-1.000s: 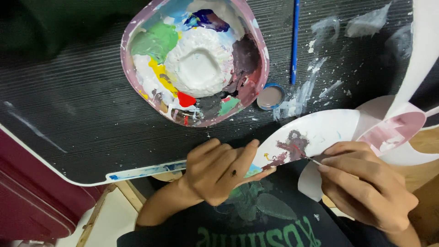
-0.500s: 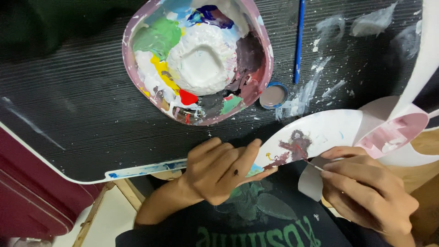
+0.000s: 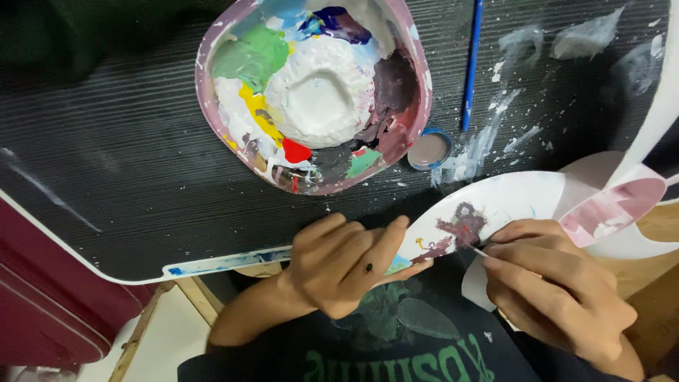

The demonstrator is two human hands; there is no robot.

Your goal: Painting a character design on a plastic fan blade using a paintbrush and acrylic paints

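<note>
I have my left hand (image 3: pixel 346 265) curled under the near edge of a white oval plastic piece (image 3: pixel 488 209), thumb and fingers closed on its rim to steady it over my lap. My right hand (image 3: pixel 555 283) is pinched shut on a thin paintbrush (image 3: pixel 475 249), whose tip rests on a small dark red-and-purple painted figure (image 3: pixel 460 230) near the piece's lower end. To do this stroke well, I judge the holding hand should stay firm and the brush pressure light (short strokes, kept inside the figure's outline).

Beyond the hands, a pink-rimmed round palette (image 3: pixel 315 92) crowded with green, yellow, red, blue and brown paint around a white centre sits on the black ribbed tabletop (image 3: pixel 127 177). A small blue-rimmed cap (image 3: pixel 430 149) lies just beside the palette, and a blue-handled brush (image 3: pixel 470 64) rests apart among white paint smears.
</note>
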